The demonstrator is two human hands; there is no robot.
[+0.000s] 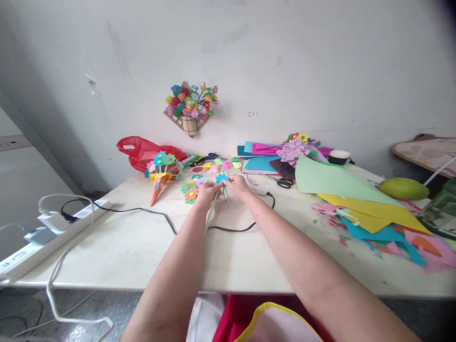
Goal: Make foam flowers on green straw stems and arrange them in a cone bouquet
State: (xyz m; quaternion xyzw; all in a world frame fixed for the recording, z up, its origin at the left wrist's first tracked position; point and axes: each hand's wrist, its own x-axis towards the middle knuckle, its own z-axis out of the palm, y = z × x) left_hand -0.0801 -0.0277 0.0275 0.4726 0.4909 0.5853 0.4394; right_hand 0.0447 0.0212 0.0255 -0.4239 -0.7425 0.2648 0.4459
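Observation:
A small blue craft flower (223,177) is pinched between my two hands above the middle of the table. My left hand (207,194) has its fingers closed at the flower's left side, with a long pale green stem (211,214) trailing down from it. From the right, my right hand (238,186) grips the flower's edge with thumb and finger. Several loose flowers, among them an orange one (191,194), lie beside my left hand. Just behind my right hand is a white corded tool (259,190), partly hidden by it.
An orange cone (159,185) of flowers stands at left before a red plastic bag (142,153). A black cord (231,230) crosses the table from the power strip (83,214). Scissors (284,183), coloured sheets (342,183) and scraps (392,247) lie at right.

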